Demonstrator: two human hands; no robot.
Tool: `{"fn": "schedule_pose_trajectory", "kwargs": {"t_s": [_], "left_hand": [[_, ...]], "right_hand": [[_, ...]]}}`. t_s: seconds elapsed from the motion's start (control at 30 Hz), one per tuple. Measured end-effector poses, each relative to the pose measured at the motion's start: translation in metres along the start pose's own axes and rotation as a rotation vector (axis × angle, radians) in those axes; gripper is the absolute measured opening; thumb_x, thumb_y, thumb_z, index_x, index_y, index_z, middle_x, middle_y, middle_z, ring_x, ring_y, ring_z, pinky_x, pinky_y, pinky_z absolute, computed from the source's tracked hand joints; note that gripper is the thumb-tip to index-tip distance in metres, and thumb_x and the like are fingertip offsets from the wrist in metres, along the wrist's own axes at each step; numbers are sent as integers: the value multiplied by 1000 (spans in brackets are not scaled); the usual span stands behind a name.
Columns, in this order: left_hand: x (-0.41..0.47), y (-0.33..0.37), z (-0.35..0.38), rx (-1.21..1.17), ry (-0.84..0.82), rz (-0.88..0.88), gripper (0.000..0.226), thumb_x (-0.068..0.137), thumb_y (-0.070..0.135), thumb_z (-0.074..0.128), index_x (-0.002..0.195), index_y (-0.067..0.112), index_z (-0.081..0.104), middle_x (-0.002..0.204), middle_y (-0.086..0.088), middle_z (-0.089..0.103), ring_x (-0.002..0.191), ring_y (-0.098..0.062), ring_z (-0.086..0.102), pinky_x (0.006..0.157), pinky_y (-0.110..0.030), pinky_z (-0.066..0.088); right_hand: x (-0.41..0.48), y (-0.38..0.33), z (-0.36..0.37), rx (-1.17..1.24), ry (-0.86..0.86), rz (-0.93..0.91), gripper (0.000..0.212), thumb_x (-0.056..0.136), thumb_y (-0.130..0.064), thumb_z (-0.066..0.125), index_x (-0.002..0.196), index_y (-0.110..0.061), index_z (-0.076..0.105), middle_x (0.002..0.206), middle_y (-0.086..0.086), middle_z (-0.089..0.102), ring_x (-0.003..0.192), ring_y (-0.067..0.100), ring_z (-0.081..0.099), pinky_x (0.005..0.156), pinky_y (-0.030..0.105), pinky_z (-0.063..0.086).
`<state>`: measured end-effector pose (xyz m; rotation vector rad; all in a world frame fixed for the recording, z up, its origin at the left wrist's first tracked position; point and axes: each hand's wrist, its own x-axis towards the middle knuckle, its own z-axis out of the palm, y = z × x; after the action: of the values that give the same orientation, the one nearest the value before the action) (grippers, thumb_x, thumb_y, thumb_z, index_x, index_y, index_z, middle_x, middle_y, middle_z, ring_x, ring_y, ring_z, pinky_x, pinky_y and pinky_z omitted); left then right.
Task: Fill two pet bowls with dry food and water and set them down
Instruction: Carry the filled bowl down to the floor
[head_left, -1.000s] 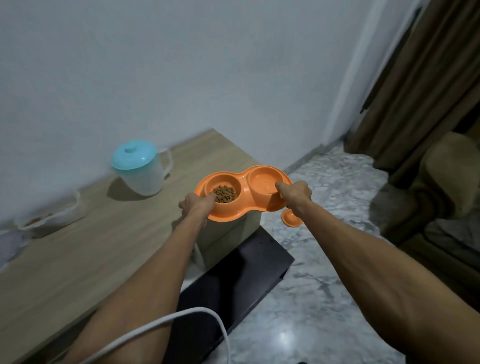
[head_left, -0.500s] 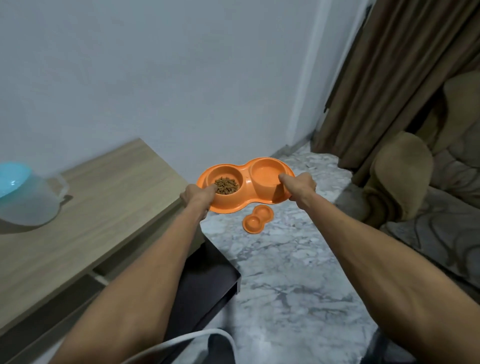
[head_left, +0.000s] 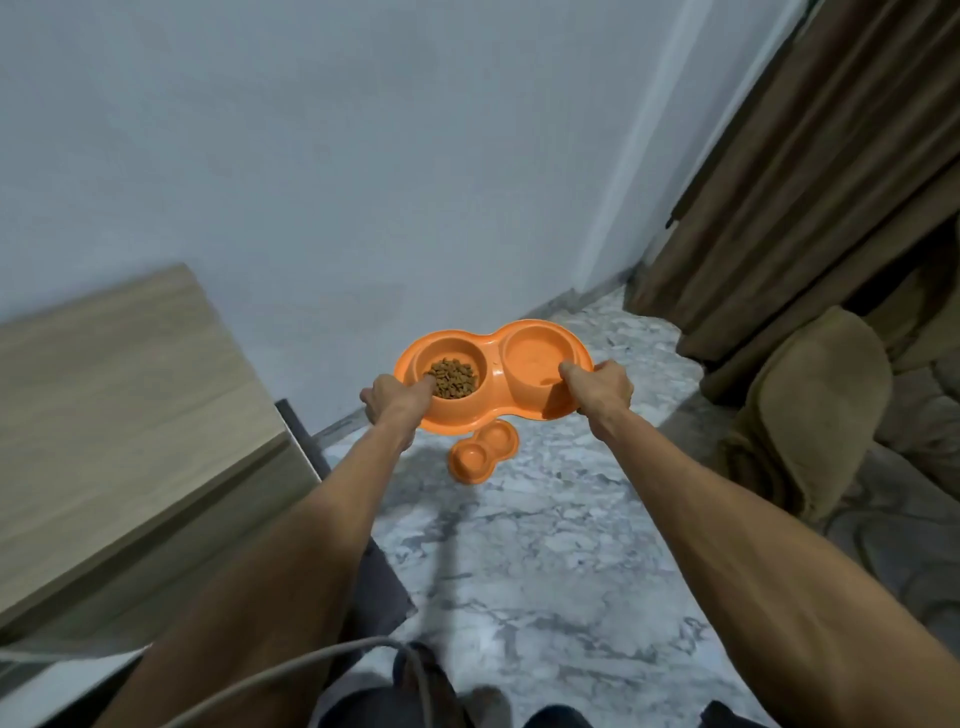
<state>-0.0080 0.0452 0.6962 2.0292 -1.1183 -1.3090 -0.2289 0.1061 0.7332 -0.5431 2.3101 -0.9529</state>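
Double bowl (head_left: 493, 364): orange plastic, two round wells joined in one piece; it was held up in the air above the floor, roughly level, between both hands.
Kibble (head_left: 453, 378): brown dry pieces lay heaped in the left well of the double bowl.
Right well (head_left: 535, 353): orange inside, with a dark patch near the thumb; whether it held water could not be told.
Left grip (head_left: 395, 405): closed on the left end of the double bowl, thumb over the rim and reaching the edge of the kibble, fingers hidden beneath.
Right grip (head_left: 597, 389): closed on the right end, thumb hooked over the rim into the right well, the other fingers tucked under the edge.
Second double bowl (head_left: 483, 452): also orange; it lay flat on the floor just below the held one in the view, near the wall. Its contents could not be made out.
Floor (head_left: 545, 545): grey-and-white marble.
Surface (head_left: 114, 395): pale wood, at the left against the wall (head_left: 363, 156), beside the left forearm.
Curtain (head_left: 805, 182): brown, it hung in the right corner down to the floor.
Armchair (head_left: 810, 415): brown upholstery, at the right on the floor.
Cable (head_left: 311, 670): whitish, it curved across the bottom of the view.
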Motion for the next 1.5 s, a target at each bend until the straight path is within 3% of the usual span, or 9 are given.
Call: {"fn": "schedule_pose_trajectory", "kwargs": {"t_s": [0.13,0.27,0.4,0.5,0.6,0.8,0.97,1.17,1.5], "left_hand": [[26,-1,19,21,63,-52,56,78,46,69,109,-1,63,121,-21,59,103,-39,62,90,-45,55],[60,-13,42,9,125,-68,37,84,37,68,78,2,60,99,-17,64,92,-32,62,74,-37,48],[109,-49,76,-16,216,-122,56,70,43,66,96,-6,70,100,-23,70,94,-36,67,71,-39,54],[150,-85,109,-23,296,-163,26,76,27,69,75,1,69,82,-19,68,81,-32,66,67,-41,50],[191,-140,145,-30,322,-222,23,81,22,69,65,5,63,71,-14,61,71,-26,60,63,-41,47],[267,-270,214,49,374,-375,30,85,26,68,88,-4,69,79,-14,62,70,-24,58,51,-26,38],[330,-364,254,67,415,-465,32,85,27,67,98,-2,69,94,-23,69,89,-39,67,74,-44,56],[389,-453,284,86,508,-526,30,83,17,68,105,-3,68,108,-25,68,103,-38,65,90,-47,55],[426,-538,305,-37,587,-551,34,83,13,69,113,-3,65,114,-18,66,107,-28,64,83,-31,50]], "right_hand": [[43,1,29,-38,-65,-6,45,73,-42,68,100,-9,52,114,16,60,91,32,62,76,42,56],[95,10,74,-71,-147,-13,51,67,-45,67,102,-10,54,111,14,62,92,32,63,81,45,56],[148,30,129,-99,-247,-28,54,72,-40,69,114,-10,54,119,14,59,103,31,60,89,43,52],[188,62,176,-135,-300,-29,62,73,-40,71,124,-9,53,124,14,57,108,31,59,94,43,50],[224,110,227,-155,-375,-17,73,64,-47,70,125,-12,52,120,11,58,106,31,61,93,47,52],[280,228,329,-235,-451,2,79,63,-53,65,129,-12,52,122,11,58,104,32,62,92,48,52],[312,324,412,-302,-436,-3,64,74,-40,71,126,-7,53,124,14,55,108,34,59,94,50,50],[330,416,499,-293,-470,5,58,72,-38,72,116,-3,58,118,19,60,102,38,61,87,48,54],[338,484,571,-293,-509,-8,52,71,-34,70,114,-7,60,118,12,61,100,29,62,81,37,51]]}}
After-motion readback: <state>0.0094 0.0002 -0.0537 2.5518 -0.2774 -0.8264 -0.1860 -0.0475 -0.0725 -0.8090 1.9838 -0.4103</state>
